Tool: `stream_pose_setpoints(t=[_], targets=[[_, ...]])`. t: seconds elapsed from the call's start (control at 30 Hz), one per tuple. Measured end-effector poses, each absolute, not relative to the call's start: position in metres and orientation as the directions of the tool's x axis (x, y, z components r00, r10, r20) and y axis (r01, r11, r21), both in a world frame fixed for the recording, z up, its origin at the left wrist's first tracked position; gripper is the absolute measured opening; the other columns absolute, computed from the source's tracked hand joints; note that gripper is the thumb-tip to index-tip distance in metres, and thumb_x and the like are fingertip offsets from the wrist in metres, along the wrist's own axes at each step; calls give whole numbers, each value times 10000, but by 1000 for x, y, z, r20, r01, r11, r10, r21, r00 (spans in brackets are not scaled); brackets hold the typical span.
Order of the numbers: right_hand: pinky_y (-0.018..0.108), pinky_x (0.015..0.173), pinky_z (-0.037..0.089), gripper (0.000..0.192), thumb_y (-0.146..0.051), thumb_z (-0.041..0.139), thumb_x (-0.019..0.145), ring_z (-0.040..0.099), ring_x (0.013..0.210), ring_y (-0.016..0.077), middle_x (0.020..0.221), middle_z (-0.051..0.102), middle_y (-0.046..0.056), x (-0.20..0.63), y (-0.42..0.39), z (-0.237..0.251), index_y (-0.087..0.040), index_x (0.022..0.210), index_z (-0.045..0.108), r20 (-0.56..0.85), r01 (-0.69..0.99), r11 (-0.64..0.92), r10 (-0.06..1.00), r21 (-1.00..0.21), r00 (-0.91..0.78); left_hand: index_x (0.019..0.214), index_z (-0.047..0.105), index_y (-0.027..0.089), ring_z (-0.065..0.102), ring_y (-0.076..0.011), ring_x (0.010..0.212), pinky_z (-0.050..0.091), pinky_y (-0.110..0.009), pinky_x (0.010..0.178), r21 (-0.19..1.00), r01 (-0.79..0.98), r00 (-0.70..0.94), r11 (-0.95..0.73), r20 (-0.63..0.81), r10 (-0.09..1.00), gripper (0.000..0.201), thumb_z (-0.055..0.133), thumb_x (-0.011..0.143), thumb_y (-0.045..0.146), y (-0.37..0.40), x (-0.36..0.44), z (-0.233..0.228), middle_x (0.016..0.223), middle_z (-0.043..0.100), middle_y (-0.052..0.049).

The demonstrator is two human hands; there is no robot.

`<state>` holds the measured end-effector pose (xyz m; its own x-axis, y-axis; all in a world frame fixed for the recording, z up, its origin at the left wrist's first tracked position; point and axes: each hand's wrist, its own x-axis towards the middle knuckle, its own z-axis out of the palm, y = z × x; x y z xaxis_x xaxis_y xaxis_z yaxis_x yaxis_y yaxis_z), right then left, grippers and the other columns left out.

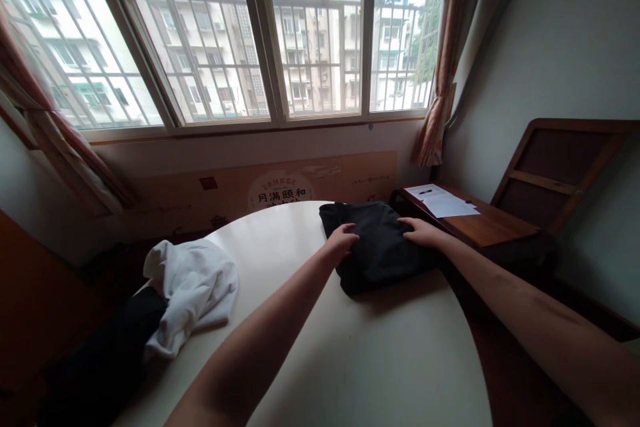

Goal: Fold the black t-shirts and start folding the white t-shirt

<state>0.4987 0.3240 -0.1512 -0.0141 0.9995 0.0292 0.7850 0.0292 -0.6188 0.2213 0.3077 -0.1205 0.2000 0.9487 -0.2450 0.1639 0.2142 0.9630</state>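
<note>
Our bare forearms (pixel 280 320) reach over the smooth, rounded white tabletop (pixel 400 360); our left hand (pixel 342 241) and right hand (pixel 424 233) touch folded matte-black cloth (pixel 383 243) near its far edge. Whether either grip pinches it, we cannot tell.

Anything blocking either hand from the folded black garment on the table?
Nothing visible. The left hand and right hand are both right at the folded black garment, apparently touching it. The crumpled white garment lies well off to the left on the table, out of the way.
</note>
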Motion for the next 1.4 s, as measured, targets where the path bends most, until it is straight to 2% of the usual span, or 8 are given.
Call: stream_pose_setpoints(t=[0.2,0.47,0.73,0.9,1.03,1.13,1.23,1.4], targets=[[652,1171,231,548,-378,524,967,260,1500,391,1625,273,157,467,316,-156,-215,1489,515,163,952,28,986,-305,23,1343,626,82,659,-254,1033,563,-299,860,981,108,76,159,-167,983,575,549,785,-32,362,239,-119,1210,643,-180],[607,1205,193,620,-567,351,1019,196,1549,283,1667,195,35,426,311,-162,-376,1603,266,101,964,228,971,-134,-216,1296,671,70,485,-269,1346,324,-325,1184,972,207,-14,-110,115,993,752,467,604,-139,400,216,-134,1370,582,-140],[652,1194,114,636,-609,238,1021,167,1555,299,1664,191,42,415,310,-176,-368,1609,245,58,970,230,973,-83,-225,1329,652,86,679,-298,993,567,-417,891,986,81,137,-144,132,982,776,474,593,-88,400,190,-127,1137,679,-165],[615,1217,86,629,-611,219,1024,163,1558,272,1658,220,14,414,303,-179,-374,1604,261,86,973,218,974,-80,-211,1292,653,111,595,-235,1198,541,-314,931,950,5,-8,-314,314,949,713,423,641,-68,401,191,-100,1287,624,-141],[600,1226,90,634,-610,247,1022,181,1554,263,1652,238,10,413,301,-176,-354,1602,278,89,972,213,975,-96,-204,985,749,148,553,-209,1216,396,-355,1124,845,156,-100,-512,529,842,498,397,721,-85,369,191,-105,1208,655,-83],[561,1207,225,605,-583,308,1014,320,1499,262,1602,362,22,414,310,-166,-321,1552,402,89,972,202,977,-124,-191,946,763,183,615,-224,1031,468,-366,1025,560,410,312,-720,656,687,381,490,790,-33,324,196,-131,1069,693,-53],[500,1176,311,568,-537,328,1013,441,1411,253,1529,469,71,410,327,-155,-255,1464,528,132,973,173,979,-153,-153,1155,730,150,599,-260,1113,452,-420,1064,197,542,680,-817,468,564,302,560,907,119,287,202,-161,1202,668,-97],[699,1173,120,640,-622,303,999,173,1547,314,1660,225,28,393,347,-162,-371,1588,305,86,969,169,984,-178,-156,1553,425,258,172,-322,1515,66,-709,1180,193,707,646,-680,214,733,585,475,1035,527,259,202,-182,1614,274,-94]])
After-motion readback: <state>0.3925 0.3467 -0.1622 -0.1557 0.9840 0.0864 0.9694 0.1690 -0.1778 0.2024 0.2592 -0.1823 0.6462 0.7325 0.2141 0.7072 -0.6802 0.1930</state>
